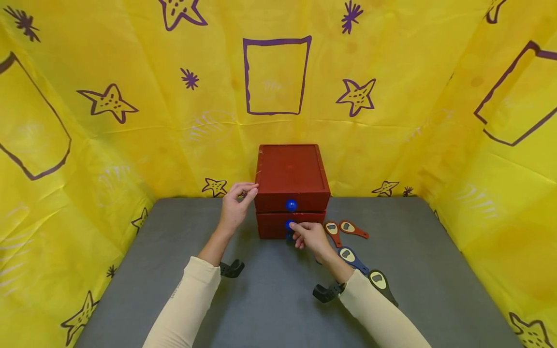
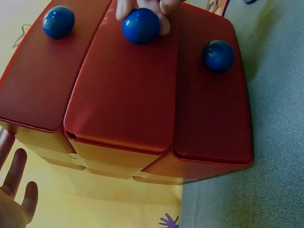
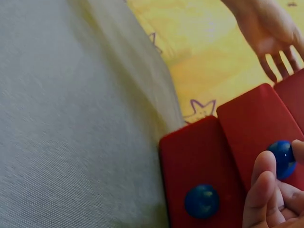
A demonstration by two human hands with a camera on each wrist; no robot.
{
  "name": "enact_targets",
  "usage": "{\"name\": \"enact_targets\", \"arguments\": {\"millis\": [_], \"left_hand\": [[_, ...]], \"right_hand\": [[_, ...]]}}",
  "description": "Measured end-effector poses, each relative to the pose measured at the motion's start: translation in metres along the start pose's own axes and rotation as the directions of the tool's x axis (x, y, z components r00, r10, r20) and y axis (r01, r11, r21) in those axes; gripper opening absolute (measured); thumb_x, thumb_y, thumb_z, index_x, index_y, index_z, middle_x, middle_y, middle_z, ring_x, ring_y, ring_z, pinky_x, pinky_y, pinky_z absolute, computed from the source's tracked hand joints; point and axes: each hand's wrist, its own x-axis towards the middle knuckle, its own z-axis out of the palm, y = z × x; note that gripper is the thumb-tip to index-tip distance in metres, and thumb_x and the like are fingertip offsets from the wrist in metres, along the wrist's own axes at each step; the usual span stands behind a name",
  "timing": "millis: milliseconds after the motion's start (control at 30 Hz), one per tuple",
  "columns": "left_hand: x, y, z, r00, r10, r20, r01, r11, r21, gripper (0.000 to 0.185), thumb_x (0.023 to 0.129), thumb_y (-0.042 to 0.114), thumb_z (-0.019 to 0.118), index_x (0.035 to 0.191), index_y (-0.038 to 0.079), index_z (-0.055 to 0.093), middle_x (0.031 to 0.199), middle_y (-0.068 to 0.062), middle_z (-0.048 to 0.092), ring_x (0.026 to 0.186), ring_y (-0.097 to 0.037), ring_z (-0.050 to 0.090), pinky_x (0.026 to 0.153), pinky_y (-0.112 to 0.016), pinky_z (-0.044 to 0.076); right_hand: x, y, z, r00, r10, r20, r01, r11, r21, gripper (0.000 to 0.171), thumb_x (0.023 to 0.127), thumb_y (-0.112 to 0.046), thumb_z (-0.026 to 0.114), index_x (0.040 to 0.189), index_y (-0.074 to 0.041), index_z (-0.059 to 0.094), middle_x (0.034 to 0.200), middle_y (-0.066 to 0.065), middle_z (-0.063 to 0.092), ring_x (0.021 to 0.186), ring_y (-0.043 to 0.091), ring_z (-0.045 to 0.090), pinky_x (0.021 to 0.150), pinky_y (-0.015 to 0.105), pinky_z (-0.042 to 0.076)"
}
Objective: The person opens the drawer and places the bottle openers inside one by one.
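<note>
A shiny red box with three drawers (image 1: pixel 290 169) stands at the back of the grey desk (image 1: pixel 278 304), near the middle. Each drawer has a round, shiny blue knob. The right hand (image 1: pixel 310 238) pinches the middle blue knob (image 2: pixel 141 26) with its thumb and fingers. The middle red drawer (image 2: pixel 126 90) looks like it sticks out a little more than the other two. The top blue knob (image 1: pixel 291 205) is just above, and the bottom blue knob (image 3: pixel 202 201) is just below. The left hand (image 1: pixel 235 205) is open, with its fingers by the box's left top edge; I cannot tell if they touch it. To the right of the box, two flat red paddles with cream ovals (image 1: pixel 354 229) lie close together. Nearer the person are a blue paddle (image 1: pixel 354 259) and a black paddle (image 1: pixel 382 286), with cream ovals too. Yellow cloth (image 1: pixel 217 92) with purple stars hangs behind.
</note>
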Motion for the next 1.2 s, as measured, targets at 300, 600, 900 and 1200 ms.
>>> {"name": "enact_targets", "arguments": {"millis": [300,600,900,1200], "left_hand": [[0.0,-0.001,-0.001,1.0,-0.003,0.004,0.003,1.0,-0.004,0.021,0.091,0.005,0.066,0.104,-0.011,0.07,0.112,-0.027,0.064,0.105,-0.013,0.056,0.095,-0.035,0.047],[-0.001,-0.002,0.0,1.0,0.009,0.004,-0.009,1.0,-0.02,0.021,0.091,0.003,0.065,0.105,-0.012,0.069,0.112,-0.029,0.063,0.109,-0.033,0.057,0.098,-0.056,0.043],[-0.001,-0.002,0.0,1.0,0.013,0.008,-0.012,1.0,-0.008,0.021,0.091,0.003,0.065,0.105,-0.012,0.069,0.113,-0.029,0.063,0.11,-0.036,0.056,0.096,-0.056,0.044],[-0.002,-0.001,-0.001,1.0,0.002,0.012,-0.002,1.0,0.015,0.022,0.091,0.005,0.066,0.107,-0.01,0.07,0.113,-0.026,0.064,0.108,-0.027,0.057,0.093,-0.046,0.047]], "right_hand": [[-0.029,0.006,0.005,1.0,0.003,-0.015,-0.003,1.0,0.029,0.038,0.092,-0.031,0.067,0.097,0.007,0.069,0.068,0.01,0.063,0.046,0.011,0.057,0.047,0.023,0.049],[-0.064,0.011,0.006,1.0,0.02,0.005,-0.02,0.999,0.045,0.042,0.09,-0.032,0.069,0.103,0.008,0.068,0.064,0.004,0.06,0.045,0.011,0.057,0.047,0.021,0.048],[-0.091,0.017,0.008,0.999,0.028,0.043,-0.029,0.999,0.027,0.04,0.091,-0.031,0.068,0.104,0.006,0.07,0.063,0.003,0.06,0.046,0.013,0.057,0.047,0.021,0.048],[-0.106,0.018,0.009,0.997,0.05,0.062,-0.051,0.999,0.009,0.038,0.091,-0.031,0.069,0.105,0.005,0.071,0.064,0.004,0.061,0.047,0.013,0.057,0.048,0.021,0.049]]}}
